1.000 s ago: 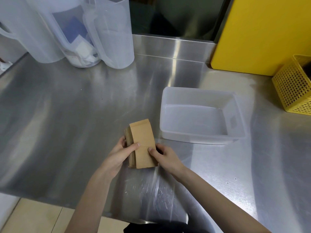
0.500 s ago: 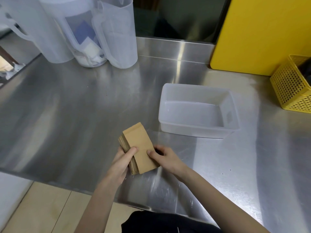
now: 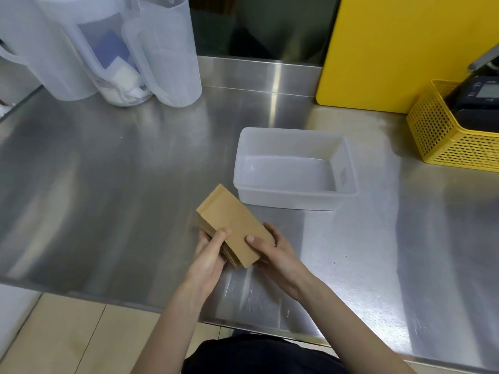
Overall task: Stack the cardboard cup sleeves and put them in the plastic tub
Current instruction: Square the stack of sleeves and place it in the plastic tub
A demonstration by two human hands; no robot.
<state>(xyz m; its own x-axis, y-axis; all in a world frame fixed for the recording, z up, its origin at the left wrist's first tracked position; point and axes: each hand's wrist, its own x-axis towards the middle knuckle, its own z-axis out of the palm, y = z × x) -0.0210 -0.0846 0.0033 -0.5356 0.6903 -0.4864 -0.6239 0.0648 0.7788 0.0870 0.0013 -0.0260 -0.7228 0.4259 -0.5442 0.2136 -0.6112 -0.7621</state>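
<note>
I held the stack of cardboard cup sleeves [image 3: 234, 225] over the steel worktop [image 3: 108, 184], my left hand [image 3: 209, 259] and right hand [image 3: 275, 255] each in a closed grip on its near end, just beside the empty plastic tub [image 3: 294, 197].

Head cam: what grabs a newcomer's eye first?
The stack of brown cardboard sleeves, held between the left hand and right hand over the steel counter near its front edge. Then the empty plastic tub just beyond, and the yellow basket far right.
</note>
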